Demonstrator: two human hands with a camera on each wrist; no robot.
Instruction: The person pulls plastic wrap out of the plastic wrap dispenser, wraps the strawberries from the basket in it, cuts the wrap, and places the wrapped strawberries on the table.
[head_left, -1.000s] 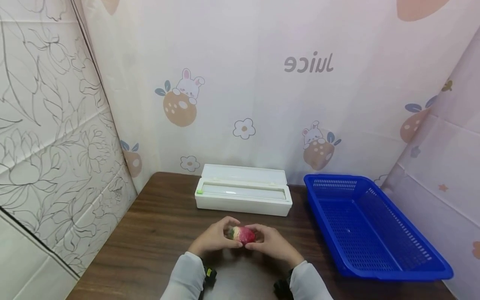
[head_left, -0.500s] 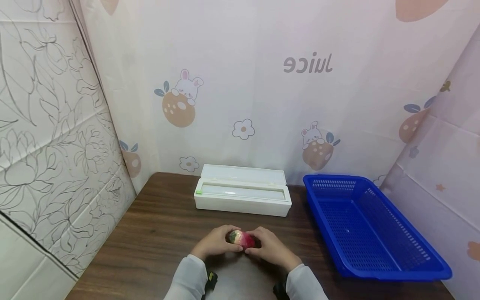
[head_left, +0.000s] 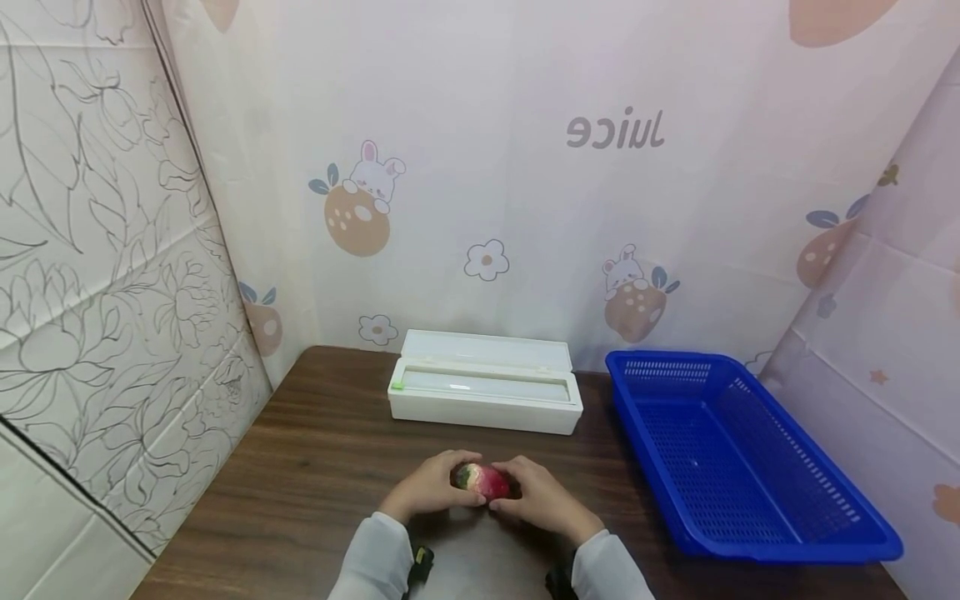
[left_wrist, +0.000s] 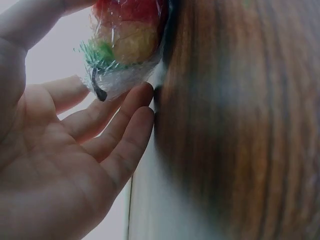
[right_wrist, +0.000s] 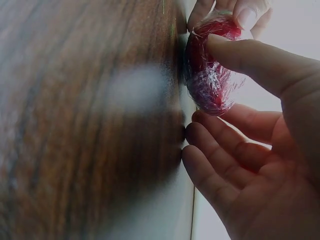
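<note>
A fruit, red at one end and pale yellow with a green tuft and dark stem at the other, is wrapped in clear cling film. It sits low over the wooden table between both hands in the head view. My left hand holds the green-stemmed end; in the left wrist view the wrapped fruit shows the stem poking towards the palm. My right hand grips the red end, its thumb pressing the film in the right wrist view. Remaining fingertips of both hands reach down by the tabletop.
Behind the hands stands a white cling film dispenser with its lid raised. To the right is a blue perforated basket. Patterned cloth walls border the table at the back and sides.
Both hands and the wrapped fruit have come slightly down and nearer to the person since a second ago. Over the last half second they have hardly moved.
</note>
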